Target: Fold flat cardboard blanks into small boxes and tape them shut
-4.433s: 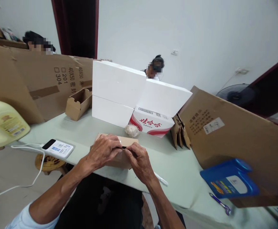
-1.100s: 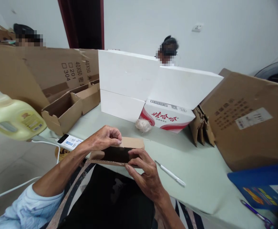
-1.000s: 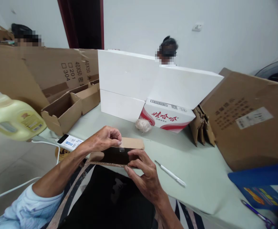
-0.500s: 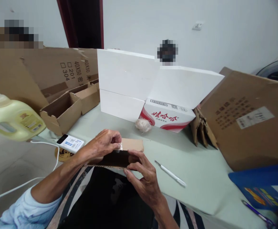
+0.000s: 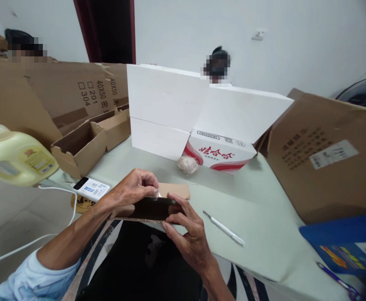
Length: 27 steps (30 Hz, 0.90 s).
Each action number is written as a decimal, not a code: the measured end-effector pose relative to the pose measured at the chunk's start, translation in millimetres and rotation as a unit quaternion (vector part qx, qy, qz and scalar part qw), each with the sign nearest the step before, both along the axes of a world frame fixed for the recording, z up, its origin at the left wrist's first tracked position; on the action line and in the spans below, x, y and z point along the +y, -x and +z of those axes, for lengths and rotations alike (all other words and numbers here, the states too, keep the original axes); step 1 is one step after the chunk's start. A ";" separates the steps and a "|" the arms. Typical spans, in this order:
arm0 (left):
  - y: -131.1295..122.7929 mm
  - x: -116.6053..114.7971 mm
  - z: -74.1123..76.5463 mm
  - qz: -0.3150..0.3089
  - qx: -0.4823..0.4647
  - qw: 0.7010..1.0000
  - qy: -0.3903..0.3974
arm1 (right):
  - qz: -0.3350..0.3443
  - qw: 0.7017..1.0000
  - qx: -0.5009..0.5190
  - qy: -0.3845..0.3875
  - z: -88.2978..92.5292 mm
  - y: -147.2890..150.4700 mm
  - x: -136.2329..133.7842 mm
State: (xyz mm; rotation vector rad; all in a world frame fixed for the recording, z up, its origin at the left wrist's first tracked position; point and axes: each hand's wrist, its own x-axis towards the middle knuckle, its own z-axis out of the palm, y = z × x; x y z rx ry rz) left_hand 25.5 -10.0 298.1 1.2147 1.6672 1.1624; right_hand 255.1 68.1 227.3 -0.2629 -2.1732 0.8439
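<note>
A small open cardboard box [image 5: 174, 190] stands at the table's near edge, in front of my body, its dark inside facing up. My left hand [image 5: 139, 186] is closed in a pinch at the box's far wall, on a small shiny piece of clear film [image 5: 156, 195]; I cannot tell whether it is tape. On the right end, my right hand [image 5: 187, 225] grips the box, fingers over the far side and thumb at the near edge. A white-handled craft knife [image 5: 223, 228] lies on the table to the right.
Beyond the hands are a crumpled ball of clear plastic [image 5: 188, 164] and a red-and-white carton [image 5: 222, 152] with raised white flaps. On the left stand open brown boxes [image 5: 79, 146], a power bank [image 5: 91, 189] with a cable and a yellow jug [image 5: 16, 154]. Two people are behind the cartons.
The folded cardboard pieces beside the red-and-white carton have gone from their spot on the table. My left hand has barely shifted at the film; my right hand keeps its grip.
</note>
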 end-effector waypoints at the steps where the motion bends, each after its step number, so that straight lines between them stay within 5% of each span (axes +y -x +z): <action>1: -0.2 -0.2 1.8 0.005 -0.002 1.000 0.001 | 0.000 1.000 0.000 -0.002 -0.4 -0.2 -0.1; 15: 3.9 4.1 -0.4 0.030 -0.014 0.999 -0.024 | 0.004 1.000 0.009 -0.006 -1.8 0.4 0.5; 27: 16.8 20.1 -14.1 0.000 0.138 0.986 -0.099 | 0.010 1.000 0.011 -0.005 0.5 -0.5 0.8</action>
